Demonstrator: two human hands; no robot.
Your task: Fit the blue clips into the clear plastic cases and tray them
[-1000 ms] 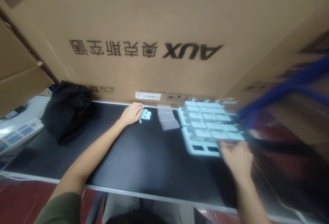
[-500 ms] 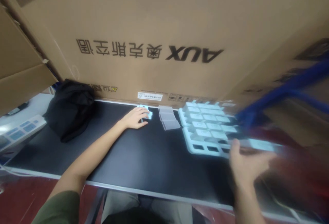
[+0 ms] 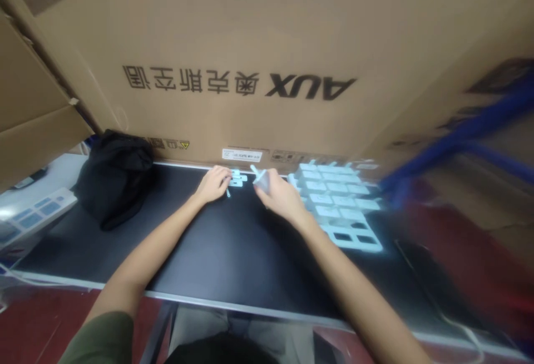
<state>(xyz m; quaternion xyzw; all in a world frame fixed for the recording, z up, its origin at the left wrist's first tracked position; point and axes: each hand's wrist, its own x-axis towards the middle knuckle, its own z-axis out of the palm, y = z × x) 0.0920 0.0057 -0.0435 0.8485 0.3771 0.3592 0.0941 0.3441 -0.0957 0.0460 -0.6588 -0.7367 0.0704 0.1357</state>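
Note:
My right hand (image 3: 283, 194) is closed on a translucent ice pop mould (image 3: 261, 179) with a light-blue stick poking out at its far left end. To the left, my left hand (image 3: 213, 183) rests at the far edge of the table, its fingers bent over light-blue ice pop sticks (image 3: 237, 179). One stick sticks out below those fingertips. A light-blue ice pop rack (image 3: 359, 247) stands just right of my right hand and forearm, holding rows of moulds (image 3: 334, 200). Several slots in its near row show as open holes. The spot beneath my right hand is hidden.
A large cardboard box (image 3: 233, 30) walls off the back of the black table (image 3: 233, 258). A black cloth bundle (image 3: 114, 180) and a white-and-blue box (image 3: 37, 214) lie at the left. A blue metal frame (image 3: 459, 136) rises at the right, with a pale cable (image 3: 471, 333) near the front edge.
My right hand has swung from the rack's right side to the middle, carrying the mould, and now covers where clear pieces lay. My left hand has shifted slightly left, uncovering more light-blue sticks.

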